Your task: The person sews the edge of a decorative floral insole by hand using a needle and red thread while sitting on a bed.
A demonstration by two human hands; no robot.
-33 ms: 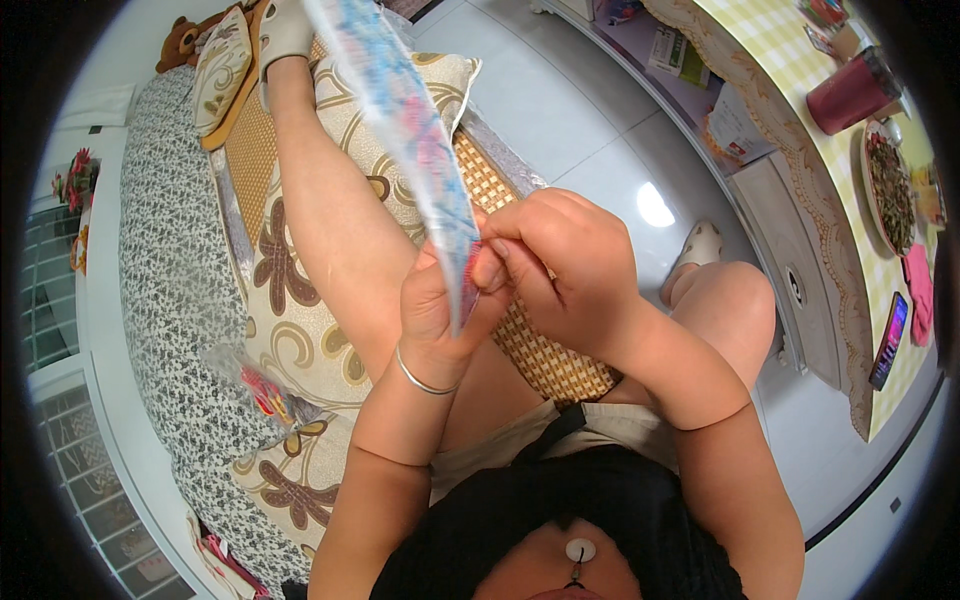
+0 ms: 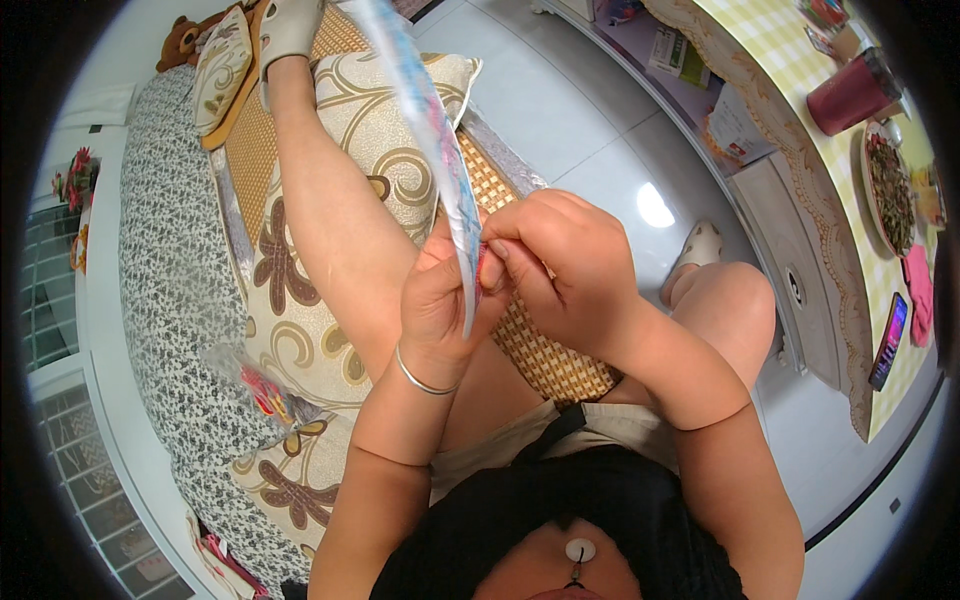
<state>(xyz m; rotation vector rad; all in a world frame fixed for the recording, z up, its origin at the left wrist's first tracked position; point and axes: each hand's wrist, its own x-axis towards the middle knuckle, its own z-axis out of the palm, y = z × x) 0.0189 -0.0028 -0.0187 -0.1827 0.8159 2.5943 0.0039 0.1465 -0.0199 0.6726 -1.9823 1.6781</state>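
A long, thin patterned sheet [image 2: 437, 140], white with blue and pink, rises in front of me, almost edge-on. My left hand [image 2: 437, 288] is closed round its lower end, the thumb lying on the side nearest me. Just to the right, my right hand [image 2: 568, 262] is pinched, its fingertips meeting my left fingers beside the sheet's edge. A small patch of red shows between the hands on the sheet. Whatever my right fingertips pinch is hidden or too small to name.
Left of my leg lies a clear plastic bag [image 2: 265, 392] with red and yellow contents. Patterned cushions [image 2: 400, 100] lie on the woven seat. On the table at right are a dark red cup [image 2: 853, 92], a plate of food [image 2: 890, 185], a phone [image 2: 888, 342] and a pink cloth [image 2: 918, 295].
The sheet has swung slightly to the right and turned more edge-on, so less of its pattern shows. My hands stay almost where they were.
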